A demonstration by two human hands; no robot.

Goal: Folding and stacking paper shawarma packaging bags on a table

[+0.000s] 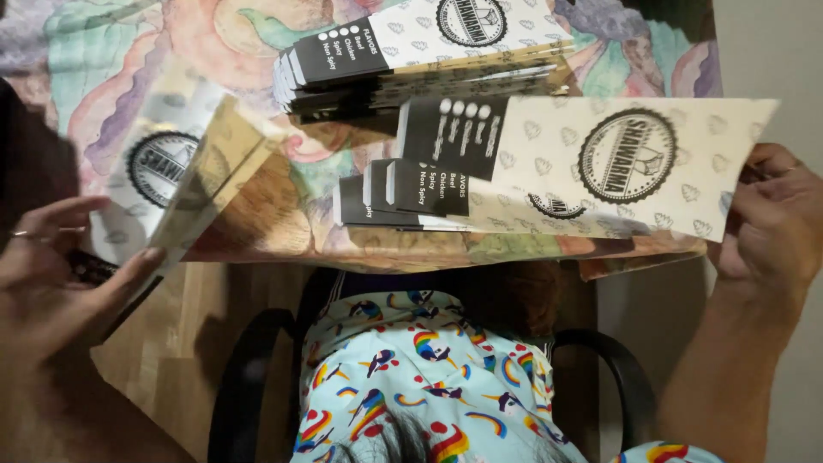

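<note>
**Paper sleeves, both hands busy**

Cream paper w/ black end panel and round black stamp: flat food sleeve [600, 163] held out over table edge by right hand [771, 227], fingers closed on its right end, thumb on top, sleeve roughly level and pointing left. Blurred second sleeve [184, 184] at left, tilted, partly popped open so brown inner side shows; left hand [51, 274] at its near end, fingers spread and lightly curled round the edge, thumb tip touching underside. Firm clamp or just a steadying touch: can't tell, too blurred. Ring on one left finger.

Between the hands, on a patterned cloth [111, 77] in pastel swirls: small fan of three or so sleeves [403, 193], lying flat, overlapping, partly under the right-hand sleeve. Further back, thick stack of same sleeves [411, 56], black ends toward left.

Wooden tabletop [184, 343] showing below cloth at lower left. Under table edge: lap in light-blue rainbow-print fabric [411, 377], black chair arms [249, 386] either side. Pale wall at right.
</note>
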